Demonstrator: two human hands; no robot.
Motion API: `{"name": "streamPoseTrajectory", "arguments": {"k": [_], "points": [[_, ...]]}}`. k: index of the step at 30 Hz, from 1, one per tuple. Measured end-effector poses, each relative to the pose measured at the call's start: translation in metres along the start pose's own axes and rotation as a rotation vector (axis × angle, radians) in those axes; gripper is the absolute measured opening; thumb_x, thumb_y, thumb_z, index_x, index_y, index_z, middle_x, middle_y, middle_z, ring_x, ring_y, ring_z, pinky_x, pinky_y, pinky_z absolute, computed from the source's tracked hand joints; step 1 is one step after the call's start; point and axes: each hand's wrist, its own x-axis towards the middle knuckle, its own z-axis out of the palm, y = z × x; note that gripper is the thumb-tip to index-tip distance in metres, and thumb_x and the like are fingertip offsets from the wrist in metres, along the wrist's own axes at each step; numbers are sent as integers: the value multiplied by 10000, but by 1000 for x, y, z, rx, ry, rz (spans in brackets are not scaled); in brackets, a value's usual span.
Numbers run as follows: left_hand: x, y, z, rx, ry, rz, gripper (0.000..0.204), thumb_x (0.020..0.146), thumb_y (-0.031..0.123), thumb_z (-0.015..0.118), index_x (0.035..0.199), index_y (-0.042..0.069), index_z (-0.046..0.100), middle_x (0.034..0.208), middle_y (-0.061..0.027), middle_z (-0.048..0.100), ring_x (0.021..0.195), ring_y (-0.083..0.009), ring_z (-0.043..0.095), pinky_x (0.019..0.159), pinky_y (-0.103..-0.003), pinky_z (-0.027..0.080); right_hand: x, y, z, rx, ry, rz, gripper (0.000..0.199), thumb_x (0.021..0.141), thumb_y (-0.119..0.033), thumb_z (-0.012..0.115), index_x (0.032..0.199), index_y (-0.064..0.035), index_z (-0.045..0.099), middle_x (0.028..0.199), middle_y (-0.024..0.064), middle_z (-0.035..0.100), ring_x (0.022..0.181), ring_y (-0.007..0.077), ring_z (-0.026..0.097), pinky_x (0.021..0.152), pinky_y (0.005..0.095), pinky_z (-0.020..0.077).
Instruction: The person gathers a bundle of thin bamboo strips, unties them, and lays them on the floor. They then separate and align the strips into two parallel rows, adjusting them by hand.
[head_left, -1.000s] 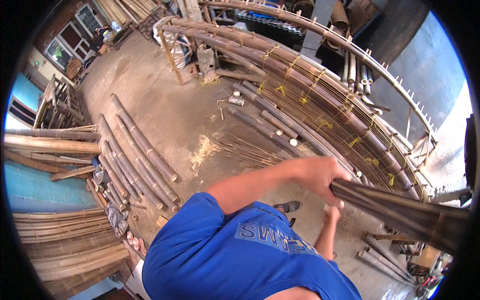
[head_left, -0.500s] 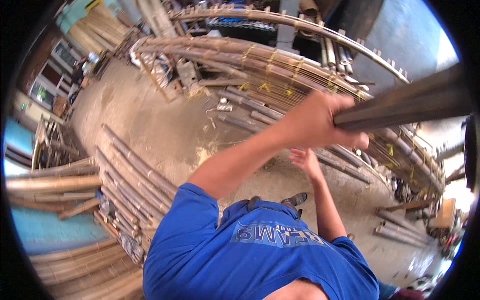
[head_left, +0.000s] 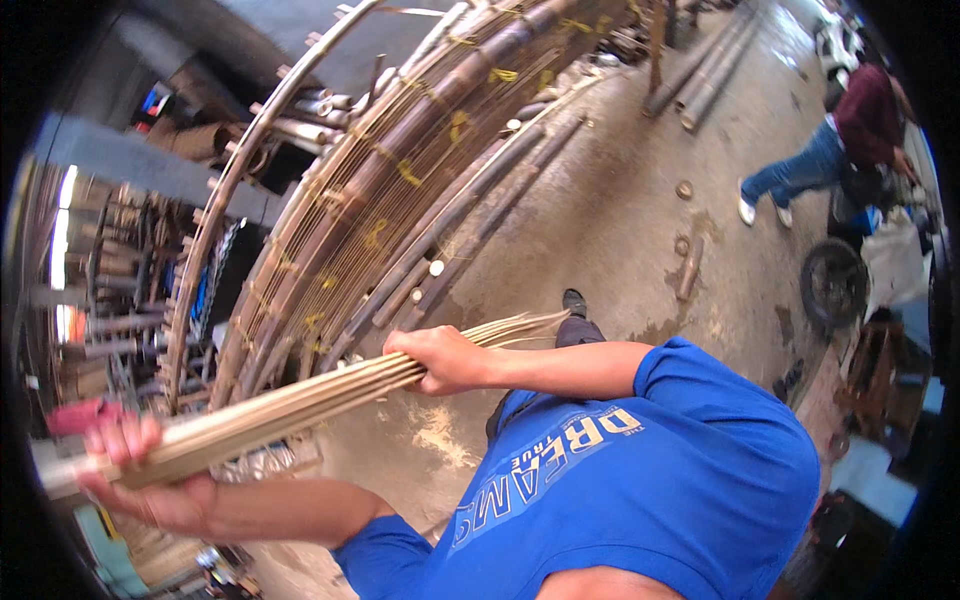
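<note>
A long bundle of pale split bamboo strips slants across my front from the left rim to near my middle. My left hand is closed round its far-left part, slightly blurred, with the palm beneath and the fingers over the top. Nearer my body, my right hand grips the strips from above in a fist. Past that hand the thin loose ends fan out a little toward my shoe. The bundle's other end runs out of sight at the left rim.
Beyond my hands stands a long curved bamboo frame with yellow ties. Dark bamboo poles lie beside it on the concrete floor. At the right, another person is near a wheel. A short bamboo piece lies on the floor.
My view has turned to the right. My left hand has carried the bundle from the right side to the left, and my right hand, open before, has closed on it.
</note>
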Motion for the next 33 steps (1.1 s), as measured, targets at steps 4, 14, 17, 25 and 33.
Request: {"name": "streamPoseTrajectory", "arguments": {"k": [4,14,17,25,33], "points": [[-13,-7,-62,-4,-28,-96,410,947,429,689,1023,64,517,915,-21,550,891,-138,568,902,-310,515,4,26,-32,-79,-125,-124,368,725,-177,717,1025,-105,517,775,160,660,758,425,666,641,540,505],[-5,-15,-58,536,184,302,565,881,576,649,1196,111,584,1211,-87,640,1035,-234,628,861,-427,504,89,4,-100,-158,-373,-282,299,782,-196,716,956,-37,533,708,191,645,746,446,662,637,558,504],[-12,-27,-38,1045,178,159,698,813,618,686,1283,120,549,1271,-120,613,1111,-292,588,927,-475,453,105,25,-136,-235,-473,-225,291,752,-201,744,958,-46,608,776,197,679,810,446,678,714,550,529],[-37,-85,16,2252,-908,-191,1110,633,729,785,1516,144,455,1430,-209,541,1314,-447,482,1104,-602,318,51,213,-214,-266,-813,-105,332,775,-259,762,965,-42,597,840,216,686,882,455,663,770,557,516],[-138,-222,-120,1941,-1331,-649,581,686,554,851,993,69,762,882,-178,730,874,-403,690,788,-509,530,-16,307,-243,-303,-1101,143,339,772,-265,786,988,-22,687,944,203,724,920,385,689,802,507,544]]}}
